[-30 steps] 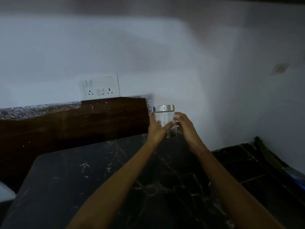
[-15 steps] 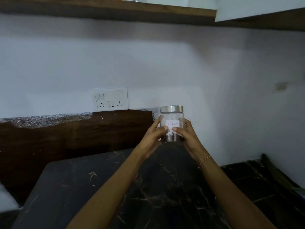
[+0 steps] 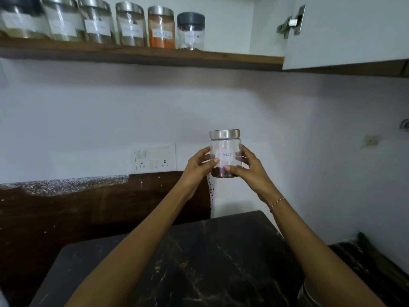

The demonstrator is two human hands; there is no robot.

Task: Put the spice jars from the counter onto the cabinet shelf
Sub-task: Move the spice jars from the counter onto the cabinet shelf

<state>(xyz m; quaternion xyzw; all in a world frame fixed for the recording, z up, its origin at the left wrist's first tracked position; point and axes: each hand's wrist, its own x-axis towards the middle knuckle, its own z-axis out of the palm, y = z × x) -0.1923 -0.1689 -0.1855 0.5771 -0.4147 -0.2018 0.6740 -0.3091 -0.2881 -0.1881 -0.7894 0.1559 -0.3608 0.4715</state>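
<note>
Here we grip a clear glass jar with a steel lid (image 3: 225, 152), labelled "Cloves" and holding a dark layer at its bottom, between left hand (image 3: 197, 166) and right hand (image 3: 250, 168), above the black marble counter (image 3: 199, 262), below the wooden cabinet shelf (image 3: 141, 55) of six jars, one orange-filled (image 3: 161, 27).

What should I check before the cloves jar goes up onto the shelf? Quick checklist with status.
1. Grip: left hand and right hand both wrap the cloves jar - ok.
2. Jar upright, steel lid seated - ok.
3. Free spot on shelf, right of the black-lidded jar - ok.
4. Cabinet door open, out of the way - ok.
5. Headroom above the shelf - cannot tell.
6. More jars left on the counter - none in view.
</note>
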